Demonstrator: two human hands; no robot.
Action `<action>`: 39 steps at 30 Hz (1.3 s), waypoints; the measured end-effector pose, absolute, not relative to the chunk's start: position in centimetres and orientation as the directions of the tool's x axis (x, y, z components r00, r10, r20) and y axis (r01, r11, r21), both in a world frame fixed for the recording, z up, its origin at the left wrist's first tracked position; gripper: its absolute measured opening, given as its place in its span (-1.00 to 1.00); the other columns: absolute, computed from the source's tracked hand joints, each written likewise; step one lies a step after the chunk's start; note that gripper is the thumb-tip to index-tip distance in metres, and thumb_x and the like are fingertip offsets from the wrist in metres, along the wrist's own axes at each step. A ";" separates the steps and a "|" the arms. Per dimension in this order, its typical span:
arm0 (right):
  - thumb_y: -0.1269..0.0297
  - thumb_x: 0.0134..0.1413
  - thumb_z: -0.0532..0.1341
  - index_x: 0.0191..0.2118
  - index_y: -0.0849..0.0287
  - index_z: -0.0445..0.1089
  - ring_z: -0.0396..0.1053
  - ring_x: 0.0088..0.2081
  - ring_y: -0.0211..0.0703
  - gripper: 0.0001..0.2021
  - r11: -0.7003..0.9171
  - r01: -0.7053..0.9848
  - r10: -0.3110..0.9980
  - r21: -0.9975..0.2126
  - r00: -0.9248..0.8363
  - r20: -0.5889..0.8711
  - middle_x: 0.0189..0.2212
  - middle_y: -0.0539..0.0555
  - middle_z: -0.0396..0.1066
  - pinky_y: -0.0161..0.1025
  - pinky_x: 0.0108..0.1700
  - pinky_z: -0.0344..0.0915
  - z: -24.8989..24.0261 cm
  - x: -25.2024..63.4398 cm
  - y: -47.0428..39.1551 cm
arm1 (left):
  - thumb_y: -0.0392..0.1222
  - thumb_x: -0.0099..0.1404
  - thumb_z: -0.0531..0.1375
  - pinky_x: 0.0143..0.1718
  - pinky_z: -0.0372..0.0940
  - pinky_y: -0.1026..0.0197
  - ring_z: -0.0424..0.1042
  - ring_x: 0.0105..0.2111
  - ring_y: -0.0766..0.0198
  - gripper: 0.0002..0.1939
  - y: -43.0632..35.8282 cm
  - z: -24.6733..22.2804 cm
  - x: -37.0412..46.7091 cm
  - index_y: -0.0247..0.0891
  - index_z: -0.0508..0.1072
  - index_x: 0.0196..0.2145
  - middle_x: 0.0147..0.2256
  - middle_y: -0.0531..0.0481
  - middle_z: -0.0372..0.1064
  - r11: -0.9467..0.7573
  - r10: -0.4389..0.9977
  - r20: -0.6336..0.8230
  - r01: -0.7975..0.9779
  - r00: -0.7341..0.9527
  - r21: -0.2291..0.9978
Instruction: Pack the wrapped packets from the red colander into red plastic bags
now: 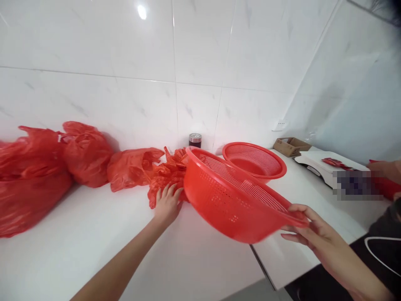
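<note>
A large red plastic colander (232, 205) is held tilted above the table, its right side lower. My right hand (316, 234) pinches its rim there, thumb over the edge and fingers beneath. Against a crumpled red plastic bag (163, 175) rests my left hand (168, 202), fingers spread and slightly bent, just left of the colander's wall. Behind, a second red colander (255, 161) stands on the table.
Several full red plastic bags (86, 154) line the wall at left. A dark jar with a silvery lid (195, 140) stands at the back. To the right are a cardboard box (291, 146), a white scale (326, 167) bearing small red packets, and another person's arm (387, 171).
</note>
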State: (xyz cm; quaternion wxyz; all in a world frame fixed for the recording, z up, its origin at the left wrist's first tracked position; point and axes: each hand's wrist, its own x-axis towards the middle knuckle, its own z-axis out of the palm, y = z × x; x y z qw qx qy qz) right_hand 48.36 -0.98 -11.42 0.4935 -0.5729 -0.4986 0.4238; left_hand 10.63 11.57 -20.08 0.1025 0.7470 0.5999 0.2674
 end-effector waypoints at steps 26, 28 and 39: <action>0.29 0.12 0.16 0.23 0.02 0.15 0.38 -0.03 -0.06 -0.47 0.289 0.647 0.956 -0.706 -0.234 0.178 -0.08 0.08 0.44 -0.06 0.02 0.31 -20.0 25.0 1.5 | 0.04 0.13 0.27 -0.55 0.24 0.30 0.28 -0.57 0.35 -0.70 -1.4 -19.5 3.5 -0.22 0.37 -0.31 -0.50 0.09 0.32 -0.067 0.978 0.036 -0.148 -0.205 0.987; 0.39 0.12 0.12 0.08 0.03 0.33 0.43 -0.18 -0.10 -0.61 0.273 0.718 0.959 -0.640 -0.260 0.117 -0.24 0.03 0.48 -0.12 -0.08 0.33 -21.4 25.1 2.4 | 0.00 0.07 0.30 -0.53 0.24 0.31 0.28 -0.54 0.35 -0.70 -1.2 -19.4 2.5 -0.23 0.36 -0.35 -0.49 0.09 0.31 -0.130 0.957 0.074 -0.184 -0.281 0.974; 0.31 0.15 0.13 -0.05 0.01 0.45 0.41 -0.27 -0.15 -0.73 0.255 0.705 0.954 -0.662 -0.294 0.054 -0.26 0.01 0.48 -0.21 -0.16 0.30 -21.1 28.0 -2.1 | 0.00 0.29 0.15 0.27 -0.10 -0.01 -0.13 0.32 0.09 -0.27 7.1 -11.3 2.6 -0.08 -0.07 0.31 0.35 -0.15 -0.18 -0.328 0.839 0.384 0.205 -0.384 0.922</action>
